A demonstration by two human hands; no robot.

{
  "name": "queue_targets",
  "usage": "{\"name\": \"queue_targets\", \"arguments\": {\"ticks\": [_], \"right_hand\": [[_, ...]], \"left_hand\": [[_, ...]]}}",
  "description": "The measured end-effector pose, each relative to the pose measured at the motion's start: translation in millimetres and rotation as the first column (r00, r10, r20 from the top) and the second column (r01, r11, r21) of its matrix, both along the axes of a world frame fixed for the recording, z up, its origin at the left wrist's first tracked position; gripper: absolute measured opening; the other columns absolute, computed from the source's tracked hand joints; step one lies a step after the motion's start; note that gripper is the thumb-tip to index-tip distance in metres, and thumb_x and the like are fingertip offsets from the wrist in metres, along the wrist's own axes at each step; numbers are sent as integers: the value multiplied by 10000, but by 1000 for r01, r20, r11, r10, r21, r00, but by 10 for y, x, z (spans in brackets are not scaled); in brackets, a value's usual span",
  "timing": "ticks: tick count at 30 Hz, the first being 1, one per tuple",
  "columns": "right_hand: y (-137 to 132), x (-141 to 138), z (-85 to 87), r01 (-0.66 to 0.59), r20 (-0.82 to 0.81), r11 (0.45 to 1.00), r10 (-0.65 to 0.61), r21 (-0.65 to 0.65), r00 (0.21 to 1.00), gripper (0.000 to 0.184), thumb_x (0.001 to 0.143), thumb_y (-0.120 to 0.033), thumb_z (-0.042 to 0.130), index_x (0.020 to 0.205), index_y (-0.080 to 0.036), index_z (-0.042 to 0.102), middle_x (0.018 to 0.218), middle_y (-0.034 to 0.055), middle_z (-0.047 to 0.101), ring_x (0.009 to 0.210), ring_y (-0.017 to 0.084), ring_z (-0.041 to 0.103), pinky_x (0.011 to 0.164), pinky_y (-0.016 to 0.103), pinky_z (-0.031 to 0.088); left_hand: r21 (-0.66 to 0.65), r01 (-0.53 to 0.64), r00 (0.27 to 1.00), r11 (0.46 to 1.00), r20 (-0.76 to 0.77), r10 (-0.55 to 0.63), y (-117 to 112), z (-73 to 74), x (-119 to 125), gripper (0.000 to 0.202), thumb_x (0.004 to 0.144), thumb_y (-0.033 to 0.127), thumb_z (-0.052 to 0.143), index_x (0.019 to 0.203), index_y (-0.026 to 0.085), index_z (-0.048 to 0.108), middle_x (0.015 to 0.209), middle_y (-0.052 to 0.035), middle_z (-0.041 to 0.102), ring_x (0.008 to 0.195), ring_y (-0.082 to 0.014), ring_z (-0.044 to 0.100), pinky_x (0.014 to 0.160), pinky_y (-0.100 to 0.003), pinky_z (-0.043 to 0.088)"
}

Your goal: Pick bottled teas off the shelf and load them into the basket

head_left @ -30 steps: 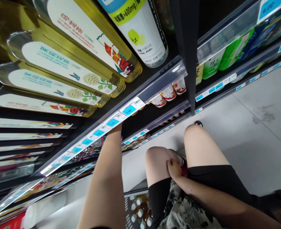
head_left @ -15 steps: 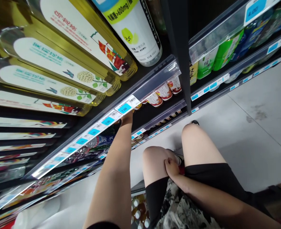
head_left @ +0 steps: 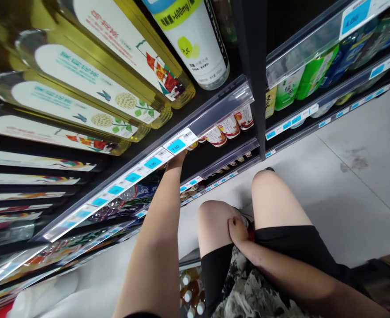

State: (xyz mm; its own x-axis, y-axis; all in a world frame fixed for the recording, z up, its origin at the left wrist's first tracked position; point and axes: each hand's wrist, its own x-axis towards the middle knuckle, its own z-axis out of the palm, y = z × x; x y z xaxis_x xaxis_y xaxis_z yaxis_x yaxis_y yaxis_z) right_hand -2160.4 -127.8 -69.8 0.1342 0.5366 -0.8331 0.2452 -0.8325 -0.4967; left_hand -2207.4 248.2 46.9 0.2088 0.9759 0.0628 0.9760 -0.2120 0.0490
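Note:
I squat in front of a drinks shelf. My left arm reaches up and forward under the clear price rail. Only the wrist and heel of my left hand show; the fingers are hidden behind the rail, among bottles on the shelf below. My right hand rests between my knees, its fingers curled round a small red and white object I cannot make out. Tall bottles of yellow tea and a white bottle stand on the shelf above the rail.
Short cups with red and white labels stand to the right of my left hand. Green bottles fill the neighbouring bay past a black upright. A basket of white-capped bottles sits by my legs. Grey floor tiles lie to the right.
My left arm has swung to the right and reached further along the shelf, so the hand now sits under the blue 7.00 tag. My right hand has stayed between my knees.

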Motion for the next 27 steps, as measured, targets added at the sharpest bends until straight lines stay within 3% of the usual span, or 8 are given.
{"name": "queue_targets", "arguments": {"ticks": [2, 4, 8, 10, 12, 18, 22, 27], "right_hand": [[-18, 12, 6, 0, 5, 1000, 0, 21, 1000, 409, 1042, -313, 340, 1106, -165, 716, 1113, 123, 746, 1085, 246, 686, 873, 295, 481], [-38, 33, 1, 0, 10, 999, -1, 48, 1000, 421, 1040, -316, 343, 1092, -160, 731, 1119, 126, 746, 1089, 244, 683, 877, 287, 477], [-91, 83, -56, 4, 12, 997, -5, 80, 1000, 452, 1037, -319, 341, 1052, -157, 762, 1092, 129, 754, 1059, 243, 696, 873, 279, 477], [-125, 105, -100, 12, 15, 996, -14, 88, 1000, 460, 1035, -319, 340, 1056, -152, 769, 1092, 134, 755, 1057, 245, 700, 868, 277, 482], [-161, 127, -141, 22, 17, 995, -24, 98, 1000, 463, 1032, -320, 344, 1067, -142, 770, 1105, 140, 753, 1069, 245, 699, 860, 270, 488], [-228, 201, -219, 39, -3, 990, -39, 135, 999, 479, 1023, -309, 348, 1080, -72, 760, 1104, 171, 749, 1047, 249, 703, 822, 259, 508], [-253, 244, -286, 31, -22, 990, -28, 136, 999, 491, 1021, -282, 325, 1129, -38, 738, 1110, 185, 747, 1005, 249, 708, 760, 251, 524], [-332, 300, -394, -39, -14, 993, 40, 109, 999, 554, 1051, -306, 255, 1213, 24, 669, 1182, 194, 713, 1059, 237, 688, 781, 232, 515]], "left_hand": [[21, -36, 996, 999, -83, 37, -254, 64, 54, 492, 948, 297, 522, 1365, 41, 566, 1404, -268, 562, 1411, -434, 419, 1206, -626, 240], [66, 8, 991, 998, -134, 1, -634, 84, 55, 550, 943, 312, 536, 1443, 84, 514, 1467, -260, 508, 1445, -439, 371, 1202, -639, 230], [25, 273, 945, 962, -195, -263, -1539, -42, -277, 670, 935, 356, 559, 1561, 198, 383, 1673, -179, 209, 1558, -390, 139, 1238, -581, 193], [-68, 280, 932, 958, -221, -288, -1926, -146, -630, 691, 916, 358, 584, 1559, 192, 392, 1694, -173, 121, 1563, -401, 104, 1237, -584, 192], [-140, 229, 936, 963, -240, -257, -2246, -246, -1069, 661, 919, 359, 572, 1545, 206, 424, 1697, -151, 125, 1565, -394, 100, 1241, -568, 193], [-208, -148, 944, 967, -320, 76, -3307, -630, -2439, 647, 935, 348, 513, 1544, 150, 419, 1686, -204, 129, 1561, -380, 142, 1224, -512, 269], [-325, -423, 882, 846, -364, 301, -4384, -1083, -2970, 699, 909, 362, 531, 1543, 99, 400, 1651, -283, 173, 1538, -405, 210, 1196, -491, 310], [-524, -637, 769, 566, -386, 509, -5599, -1574, -3077, 869, 874, 407, 570, 1572, -2, 251, 1574, -381, 253, 1473, -428, 343, 1148, -478, 364]]}}
